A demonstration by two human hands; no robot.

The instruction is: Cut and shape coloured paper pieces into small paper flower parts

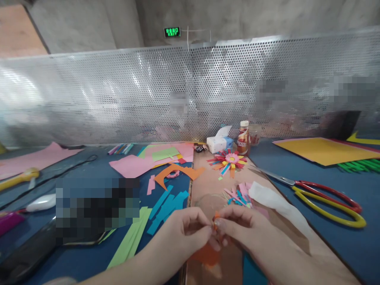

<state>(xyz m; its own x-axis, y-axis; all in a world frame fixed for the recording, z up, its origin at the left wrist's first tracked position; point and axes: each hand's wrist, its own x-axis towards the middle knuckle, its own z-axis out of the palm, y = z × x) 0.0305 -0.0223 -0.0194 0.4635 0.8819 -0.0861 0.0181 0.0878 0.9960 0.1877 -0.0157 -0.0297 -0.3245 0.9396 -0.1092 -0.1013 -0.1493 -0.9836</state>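
Near the bottom centre, my left hand (pixel 190 233) and my right hand (pixel 242 227) meet, thumbs and fingertips pinched on a small orange paper piece (pixel 217 215). Below them lies a larger orange paper (pixel 208 255), partly covered by the fingers. Just beyond my hands are thin pink and blue paper scraps (pixel 239 194) on the brown board (pixel 204 178). Farther back on that board sits a flower of many-coloured paper strips with a pink centre (pixel 231 158).
Scissors (pixel 293 183) with red and yellow handles lie right, beside white tissue (pixel 276 200). Blue strips (pixel 170 208), green strips (pixel 130 237) and cut orange paper (pixel 178 171) lie left. A tissue pack (pixel 218 144) and bottle (pixel 244 138) stand behind, before a perforated metal screen (pixel 118 95).
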